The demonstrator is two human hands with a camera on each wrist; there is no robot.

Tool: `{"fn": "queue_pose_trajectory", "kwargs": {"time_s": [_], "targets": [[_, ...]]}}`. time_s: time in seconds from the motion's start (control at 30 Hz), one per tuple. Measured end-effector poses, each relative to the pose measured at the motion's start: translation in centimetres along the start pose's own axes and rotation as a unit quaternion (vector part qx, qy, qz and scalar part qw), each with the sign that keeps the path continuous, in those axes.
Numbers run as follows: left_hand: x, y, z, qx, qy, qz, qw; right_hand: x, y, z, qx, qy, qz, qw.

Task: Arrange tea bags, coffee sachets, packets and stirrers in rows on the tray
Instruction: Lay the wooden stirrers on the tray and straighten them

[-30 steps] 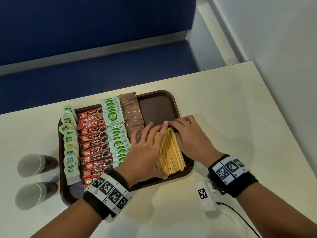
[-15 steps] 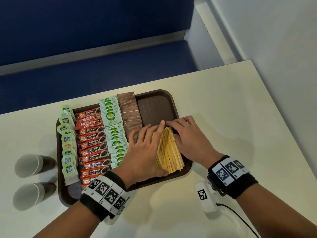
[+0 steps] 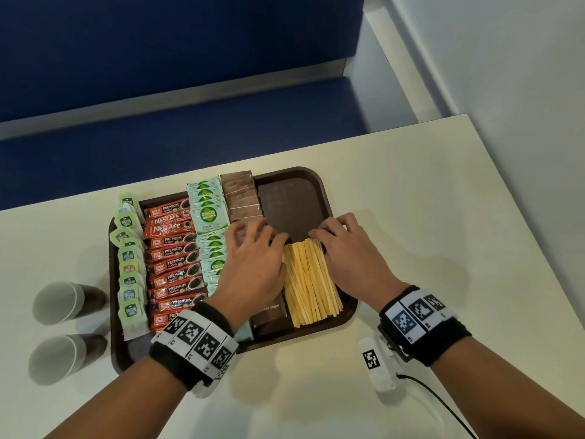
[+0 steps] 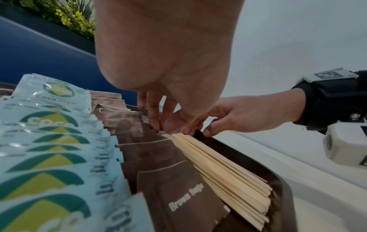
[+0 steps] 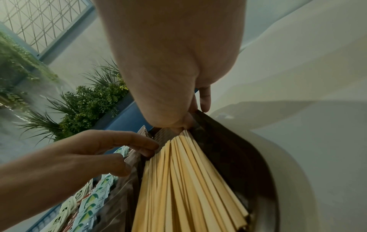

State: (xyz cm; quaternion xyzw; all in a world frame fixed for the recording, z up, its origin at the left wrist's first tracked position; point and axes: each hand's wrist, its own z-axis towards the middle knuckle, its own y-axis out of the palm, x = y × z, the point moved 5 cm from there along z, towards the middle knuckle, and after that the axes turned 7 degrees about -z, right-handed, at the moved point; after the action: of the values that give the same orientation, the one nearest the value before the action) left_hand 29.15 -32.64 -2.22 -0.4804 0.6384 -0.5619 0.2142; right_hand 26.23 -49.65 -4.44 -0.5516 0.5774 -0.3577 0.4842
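A brown tray (image 3: 292,202) on the table holds rows running away from me: tea bags (image 3: 129,267), red coffee sachets (image 3: 174,258), Coco Sugar packets (image 3: 209,213), brown sugar packets (image 3: 242,193) and, at the right, a flat bundle of wooden stirrers (image 3: 311,280). My left hand (image 3: 262,245) hovers over the brown packets, one fingertip touching the bundle's far left corner. My right hand (image 3: 329,236) rests its fingertips on the stirrers' far ends by the tray's right rim. The left wrist view shows both hands' fingertips meeting at the stirrers (image 4: 224,171). Neither hand grips anything.
Two paper cups (image 3: 60,302) (image 3: 60,356) lie on their sides left of the tray. A white tagged device (image 3: 376,362) with a black cable sits on the table by my right wrist. A blue bench (image 3: 190,137) runs behind the table, and a wall stands at the right.
My left hand has slid left off the stirrers onto the brown packets, uncovering the bundle. The stirrers now lie flatter and more even. My right hand has stayed at their far ends.
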Motion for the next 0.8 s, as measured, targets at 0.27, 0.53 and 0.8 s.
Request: {"fn": "queue_pose_trajectory", "kwargs": {"time_s": [0.27,0.53,0.8], "targets": [[0.2,0.2,-0.3,0.002,-0.015,-0.005,1.0,-0.1,-0.1,-0.1,-0.002,0.007,0.001,1.0],[0.3,0.5,-0.6,-0.007,-0.018,-0.001,1.0,-0.2,-0.5,0.2,-0.004,0.0,-0.014,1.0],[0.0,-0.3,-0.8,0.053,-0.004,-0.071,0.996,0.0,-0.6,0.1,-0.009,0.011,0.01,1.0]]}}
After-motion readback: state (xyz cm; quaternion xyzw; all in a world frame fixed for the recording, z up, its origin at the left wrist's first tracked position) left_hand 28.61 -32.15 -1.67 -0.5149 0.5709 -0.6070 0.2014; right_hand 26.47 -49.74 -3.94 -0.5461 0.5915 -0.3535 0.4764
